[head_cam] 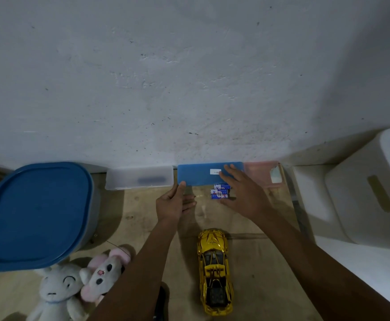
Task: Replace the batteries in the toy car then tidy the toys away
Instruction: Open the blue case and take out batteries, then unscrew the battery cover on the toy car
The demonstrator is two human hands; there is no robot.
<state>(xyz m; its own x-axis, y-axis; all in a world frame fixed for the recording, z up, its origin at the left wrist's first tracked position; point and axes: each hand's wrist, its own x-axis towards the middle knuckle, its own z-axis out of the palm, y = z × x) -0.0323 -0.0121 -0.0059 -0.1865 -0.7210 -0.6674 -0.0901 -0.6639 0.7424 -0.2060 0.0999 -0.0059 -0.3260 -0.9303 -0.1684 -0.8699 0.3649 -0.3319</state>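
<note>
The flat blue plastic case (pixel 203 173) is braced by the loose-fingered left hand (pixel 174 203), right hand (pixel 242 193) laid flat on it, probably to free blue-labelled batteries (pixel 220 192) between them.

Both hands reach to a blue case (pixel 201 173) lying by the wall. Left hand (pixel 173 205): thumb on its near left corner, fingers straight. Right hand (pixel 244 195): flat, fingertips on the lid, over batteries (pixel 220 192). Gold toy car (pixel 214 272) sits nearer. Clear case (pixel 139 177) and blue-lidded tub (pixel 36 214) to the left, two plush toys (pixel 57 290) below them.
</note>
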